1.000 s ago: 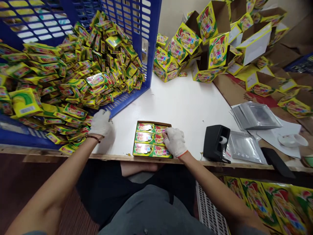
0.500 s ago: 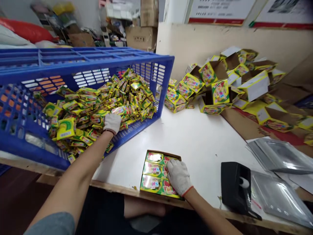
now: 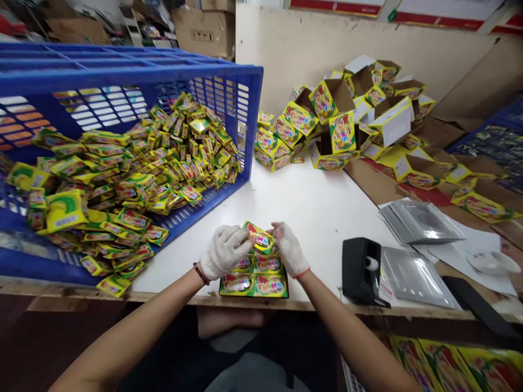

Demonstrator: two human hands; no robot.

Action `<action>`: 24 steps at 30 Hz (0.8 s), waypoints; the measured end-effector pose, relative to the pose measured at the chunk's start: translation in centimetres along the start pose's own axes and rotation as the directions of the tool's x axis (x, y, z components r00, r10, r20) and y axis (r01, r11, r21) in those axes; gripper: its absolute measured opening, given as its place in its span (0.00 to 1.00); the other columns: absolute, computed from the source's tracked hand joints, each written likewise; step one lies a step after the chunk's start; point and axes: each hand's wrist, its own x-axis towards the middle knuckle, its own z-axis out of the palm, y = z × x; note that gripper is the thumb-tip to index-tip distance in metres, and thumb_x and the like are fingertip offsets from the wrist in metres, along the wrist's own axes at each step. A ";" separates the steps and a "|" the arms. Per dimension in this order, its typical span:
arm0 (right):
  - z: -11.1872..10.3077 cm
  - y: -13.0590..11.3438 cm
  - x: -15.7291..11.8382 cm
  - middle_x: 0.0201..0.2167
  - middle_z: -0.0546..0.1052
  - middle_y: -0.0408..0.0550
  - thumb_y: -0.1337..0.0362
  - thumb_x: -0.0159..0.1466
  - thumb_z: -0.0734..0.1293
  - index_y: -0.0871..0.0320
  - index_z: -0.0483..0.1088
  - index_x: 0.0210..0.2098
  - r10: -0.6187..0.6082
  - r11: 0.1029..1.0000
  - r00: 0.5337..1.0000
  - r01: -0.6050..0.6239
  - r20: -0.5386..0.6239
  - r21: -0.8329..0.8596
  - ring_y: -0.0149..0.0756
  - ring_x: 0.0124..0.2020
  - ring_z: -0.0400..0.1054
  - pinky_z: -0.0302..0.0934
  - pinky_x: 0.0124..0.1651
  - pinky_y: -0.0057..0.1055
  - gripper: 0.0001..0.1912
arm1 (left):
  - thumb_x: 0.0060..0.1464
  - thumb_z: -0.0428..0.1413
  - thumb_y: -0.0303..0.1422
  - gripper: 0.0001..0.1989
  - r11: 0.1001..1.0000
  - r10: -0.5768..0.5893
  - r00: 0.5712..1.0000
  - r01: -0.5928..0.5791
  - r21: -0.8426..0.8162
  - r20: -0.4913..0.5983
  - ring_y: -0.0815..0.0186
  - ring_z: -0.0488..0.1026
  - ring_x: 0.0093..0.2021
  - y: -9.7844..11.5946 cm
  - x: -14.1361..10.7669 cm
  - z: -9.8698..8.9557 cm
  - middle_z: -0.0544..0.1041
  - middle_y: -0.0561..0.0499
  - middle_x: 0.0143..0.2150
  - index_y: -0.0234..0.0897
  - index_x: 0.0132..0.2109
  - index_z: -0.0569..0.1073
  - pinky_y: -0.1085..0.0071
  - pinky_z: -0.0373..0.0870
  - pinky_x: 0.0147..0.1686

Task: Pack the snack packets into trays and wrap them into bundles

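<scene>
Both hands wear white gloves above an open carton (image 3: 287, 280) at the table's front edge. Small yellow-green packs (image 3: 269, 284) lie in rows inside it. My left hand (image 3: 227, 251) pinches the left end of one loose yellow-green pack (image 3: 260, 239), tilted over the carton's back part. At that pack's right end, the fingers of my right hand (image 3: 287, 247) are closed on it. The hands and the pack hide the carton's back rows. To the left, a blue crate (image 3: 249, 125) lies on its side, with a heap of similar packs (image 3: 163, 158) spilling toward its front.
Open yellow display boxes (image 3: 343, 130) are piled at the back right. A black tape dispenser (image 3: 355, 269) stands on the white table (image 3: 298, 201) to the right, beside clear plastic sheets (image 3: 417, 277). Larger yellow boxes (image 3: 449, 362) sit below the table edge at lower right.
My left hand has come out of the crate to the carton and now holds a pack. My right hand has lifted from the carton's packs to that pack. The view has shifted right and down.
</scene>
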 end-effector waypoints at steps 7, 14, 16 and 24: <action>-3.6 -0.2 2.6 0.31 0.74 0.44 0.63 0.64 0.60 0.57 0.72 0.35 -0.066 0.864 0.967 0.178 0.244 -0.471 0.35 0.36 0.67 0.58 0.39 0.30 0.09 | 0.56 0.52 0.27 0.22 0.895 -0.409 0.901 0.427 -0.126 0.147 0.50 0.67 0.58 3.0 -1.3 3.4 0.70 0.36 0.59 0.35 0.58 0.68 0.52 0.68 0.53; -1.0 0.8 3.2 0.40 0.75 0.51 0.64 0.68 0.60 0.58 0.73 0.38 -0.113 0.536 0.940 0.331 0.323 -0.776 0.38 0.41 0.65 0.54 0.42 0.32 0.11 | 0.60 0.50 0.30 0.13 0.806 -0.483 0.812 0.559 -0.197 0.326 0.55 0.69 0.49 1.9 -1.7 3.7 0.75 0.42 0.47 0.34 0.51 0.71 0.56 0.69 0.53; -0.2 0.8 3.2 0.43 0.74 0.52 0.62 0.68 0.61 0.58 0.73 0.40 -0.107 0.421 0.938 0.344 0.330 -0.840 0.41 0.42 0.64 0.53 0.42 0.34 0.10 | 0.60 0.51 0.30 0.13 0.805 -0.481 0.814 0.557 -0.202 0.327 0.55 0.68 0.49 2.1 -1.5 3.6 0.75 0.42 0.46 0.34 0.50 0.72 0.55 0.69 0.53; 1.5 0.9 2.0 0.41 0.74 0.58 0.67 0.70 0.58 0.60 0.71 0.46 -0.023 0.152 0.897 0.440 0.442 -0.885 0.46 0.43 0.65 0.53 0.43 0.40 0.12 | 0.59 0.53 0.32 0.16 0.760 -0.545 0.808 0.589 -0.277 0.224 0.55 0.69 0.56 2.5 -3.2 4.8 0.74 0.42 0.53 0.37 0.54 0.71 0.52 0.69 0.56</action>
